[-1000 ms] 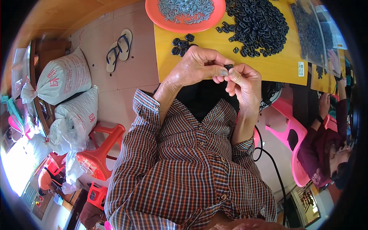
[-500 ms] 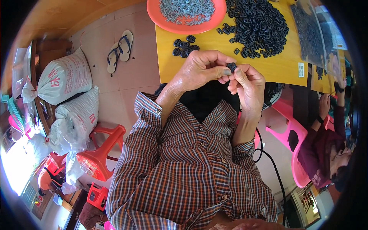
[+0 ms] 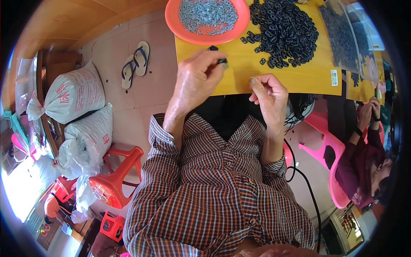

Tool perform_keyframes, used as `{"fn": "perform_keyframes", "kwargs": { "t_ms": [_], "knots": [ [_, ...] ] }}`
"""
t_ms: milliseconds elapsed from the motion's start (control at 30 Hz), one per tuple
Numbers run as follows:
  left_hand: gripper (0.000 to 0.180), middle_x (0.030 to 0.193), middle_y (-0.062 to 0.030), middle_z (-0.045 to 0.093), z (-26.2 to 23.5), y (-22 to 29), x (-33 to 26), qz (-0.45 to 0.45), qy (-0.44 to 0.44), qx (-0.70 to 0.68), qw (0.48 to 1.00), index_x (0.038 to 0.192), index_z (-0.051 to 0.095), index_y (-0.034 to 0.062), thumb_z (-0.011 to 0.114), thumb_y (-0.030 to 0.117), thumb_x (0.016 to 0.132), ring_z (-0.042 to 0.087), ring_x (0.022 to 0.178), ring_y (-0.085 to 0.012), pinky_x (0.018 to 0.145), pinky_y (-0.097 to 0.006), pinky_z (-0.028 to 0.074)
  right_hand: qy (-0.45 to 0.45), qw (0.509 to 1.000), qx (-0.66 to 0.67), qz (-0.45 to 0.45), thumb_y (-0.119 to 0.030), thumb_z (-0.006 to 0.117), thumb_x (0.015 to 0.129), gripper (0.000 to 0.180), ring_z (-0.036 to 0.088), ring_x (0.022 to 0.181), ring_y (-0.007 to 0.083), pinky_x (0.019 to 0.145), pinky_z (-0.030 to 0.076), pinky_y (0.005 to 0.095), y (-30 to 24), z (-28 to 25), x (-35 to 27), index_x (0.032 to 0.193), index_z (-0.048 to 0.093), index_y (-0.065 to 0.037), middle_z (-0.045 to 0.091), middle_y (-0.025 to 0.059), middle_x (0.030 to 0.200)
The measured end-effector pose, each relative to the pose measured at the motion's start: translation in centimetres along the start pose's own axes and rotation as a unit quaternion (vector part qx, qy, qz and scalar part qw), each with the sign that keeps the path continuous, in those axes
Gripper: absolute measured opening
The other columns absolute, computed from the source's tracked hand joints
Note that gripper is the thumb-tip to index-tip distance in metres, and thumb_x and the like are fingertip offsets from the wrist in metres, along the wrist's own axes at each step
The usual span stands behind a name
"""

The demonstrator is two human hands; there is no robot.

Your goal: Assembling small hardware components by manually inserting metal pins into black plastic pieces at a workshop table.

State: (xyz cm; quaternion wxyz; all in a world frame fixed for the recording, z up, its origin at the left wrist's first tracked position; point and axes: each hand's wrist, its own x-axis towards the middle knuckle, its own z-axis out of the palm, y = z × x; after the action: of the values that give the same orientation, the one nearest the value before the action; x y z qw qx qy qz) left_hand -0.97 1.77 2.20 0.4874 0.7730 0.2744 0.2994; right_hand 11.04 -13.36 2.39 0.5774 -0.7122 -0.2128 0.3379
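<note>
Between the thumb and fingers of my left hand (image 3: pixel 198 79) is a small black plastic piece (image 3: pixel 222 61), held over the left part of the yellow table (image 3: pixel 239 81). Part of another black piece (image 3: pixel 213 48) shows just beyond that hand, which covers the table spot around it. My right hand (image 3: pixel 273 95) stays at the table's near edge, fingers curled in and thumb against them; whatever it holds, if anything, is hidden. A large heap of black two-holed oval pieces (image 3: pixel 289 32) lies at the far right. Left of it sits a coral plate (image 3: pixel 171 25) with many small grey screws (image 3: pixel 207 16).
Clear plastic bags of dark pieces (image 3: pixel 340 36) lie at the table's right. A co-worker in a maroon top (image 3: pixel 357 171) sits right by a pink chair (image 3: pixel 329 145). To the left are flip-flops (image 3: pixel 141 58), white sacks (image 3: pixel 75 88) and a red stool (image 3: pixel 113 184).
My hands have come apart. The left moved left with a black piece, toward the small group of pieces by the plate. The right remains near the table edge, slightly lower.
</note>
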Motion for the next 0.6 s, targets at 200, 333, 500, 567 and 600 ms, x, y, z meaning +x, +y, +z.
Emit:
{"fn": "perform_keyframes", "kwargs": {
  "t_ms": [200,333,500,567,600],
  "knots": [
    [0.019,0.071,-0.013,0.062,-1.4,-0.7,0.1,-0.047,-0.04,0.055,0.997,0.096,0.065,-0.0017,0.066,0.003,0.077,0.062,0.061,-0.0241,0.057,-0.033,0.049,0.118,0.979,-0.114,-0.12,-0.007,0.07,0.084,0.011,0.055,0.058,0.0047,0.052,0.044,0.0191,2.1,-0.2,1.5,0.088,0.064,0.001,0.059,0.0004,0.071],
    [0.02,0.072,-0.014,0.062,-1.3,-1.1,0.1,-0.032,-0.058,0.091,0.994,0.096,0.065,-0.0017,0.065,0.003,0.076,0.062,0.062,-0.0267,0.058,-0.035,0.049,0.2,0.913,-0.275,-0.226,-0.003,0.07,0.081,0.011,0.057,0.061,0.009,0.055,0.046,0.0244,2.4,-0.3,2.7,0.091,0.067,0.0,0.058,0.0039,0.073],
    [0.022,0.066,-0.0073,0.059,-1.3,-1.8,0.2,-0.018,-0.052,0.099,0.994,0.099,0.067,-0.0021,0.066,-0.001,0.077,0.051,0.054,-0.0076,0.052,-0.023,0.043,0.227,0.866,-0.374,-0.241,-0.005,0.072,0.079,0.015,0.06,0.06,0.0186,0.056,0.048,0.03,2.5,0.0,3.5,0.093,0.069,-0.003,0.06,0.009,0.075],
    [0.022,0.066,-0.0073,0.06,-1.3,-1.7,0.2,-0.013,-0.053,0.103,0.993,0.099,0.067,-0.0021,0.066,-0.001,0.077,0.051,0.054,-0.0074,0.052,-0.023,0.043,0.225,0.857,-0.397,-0.241,-0.006,0.072,0.078,0.015,0.06,0.06,0.0214,0.057,0.048,0.0314,2.5,0.0,3.5,0.092,0.069,-0.004,0.06,0.0101,0.075],
    [0.022,0.069,-0.0105,0.061,-1.5,-1.3,0.3,-0.041,-0.063,0.099,0.992,0.098,0.067,-0.0013,0.066,0.001,0.076,0.057,0.057,-0.0161,0.055,-0.029,0.046,0.225,0.857,-0.397,-0.24,-0.006,0.072,0.078,0.015,0.06,0.06,0.0214,0.057,0.048,0.0314,2.4,0.0,3.6,0.092,0.069,-0.004,0.06,0.0101,0.075]
  ]
}}
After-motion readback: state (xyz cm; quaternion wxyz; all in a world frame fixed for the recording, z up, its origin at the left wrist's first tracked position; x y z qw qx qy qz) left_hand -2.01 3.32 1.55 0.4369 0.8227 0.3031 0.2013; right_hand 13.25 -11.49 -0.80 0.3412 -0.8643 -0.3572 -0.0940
